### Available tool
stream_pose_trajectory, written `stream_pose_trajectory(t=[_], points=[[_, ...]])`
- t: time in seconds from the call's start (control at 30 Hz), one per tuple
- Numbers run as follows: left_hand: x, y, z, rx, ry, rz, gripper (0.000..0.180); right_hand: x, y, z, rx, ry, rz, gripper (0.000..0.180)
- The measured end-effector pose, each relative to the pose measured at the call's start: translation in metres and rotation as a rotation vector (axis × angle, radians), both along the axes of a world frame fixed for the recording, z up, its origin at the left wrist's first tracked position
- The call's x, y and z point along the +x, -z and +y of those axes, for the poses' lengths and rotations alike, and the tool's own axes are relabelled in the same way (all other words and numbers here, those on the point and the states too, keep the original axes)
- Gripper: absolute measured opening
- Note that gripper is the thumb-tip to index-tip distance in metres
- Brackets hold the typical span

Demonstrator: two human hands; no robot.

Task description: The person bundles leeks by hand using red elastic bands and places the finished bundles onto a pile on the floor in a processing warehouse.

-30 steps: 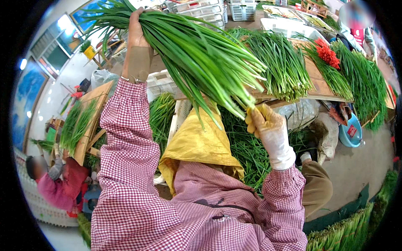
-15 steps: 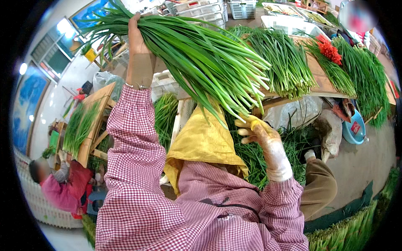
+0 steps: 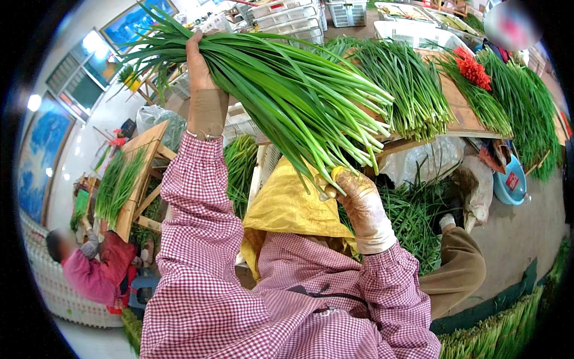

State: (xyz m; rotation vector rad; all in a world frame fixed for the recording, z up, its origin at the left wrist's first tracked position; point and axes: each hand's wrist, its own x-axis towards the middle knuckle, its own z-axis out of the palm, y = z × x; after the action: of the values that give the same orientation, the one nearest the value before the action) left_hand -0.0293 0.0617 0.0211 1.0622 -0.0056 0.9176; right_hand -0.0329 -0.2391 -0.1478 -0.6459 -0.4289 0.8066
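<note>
Holding greens (image 3: 287,84), gathered but uneven-ended, in the left grip (image 3: 199,58), touching them with the right grip (image 3: 357,192), cannot tell if pinching, before another pile (image 3: 412,90) on the counter (image 3: 463,117) beyond.

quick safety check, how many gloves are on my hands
1: a white-and-yellow rubbery-looking glove on the right hand. The left hand, gripping the long green leafy stalks, looks bare.
</note>
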Motion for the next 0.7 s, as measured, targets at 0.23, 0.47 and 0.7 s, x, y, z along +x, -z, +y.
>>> stream_pose_trajectory(t=[0.23, 0.47, 0.7], points=[[0.008, -0.001, -0.009, -0.021, 0.119, -0.053, 0.023, -0.002, -0.003, -0.009, -0.054, 0.019, -0.016, 0.033], [0.009, 0.005, -0.011, -0.021, 0.193, 0.009, 0.024, -0.006, 0.009, -0.016, -0.086, 0.014, 0.002, 0.031], [0.004, 0.005, -0.017, 0.031, 0.107, 0.029, 0.026, -0.010, 0.035, -0.028, -0.116, 0.050, -0.051, 0.022]])
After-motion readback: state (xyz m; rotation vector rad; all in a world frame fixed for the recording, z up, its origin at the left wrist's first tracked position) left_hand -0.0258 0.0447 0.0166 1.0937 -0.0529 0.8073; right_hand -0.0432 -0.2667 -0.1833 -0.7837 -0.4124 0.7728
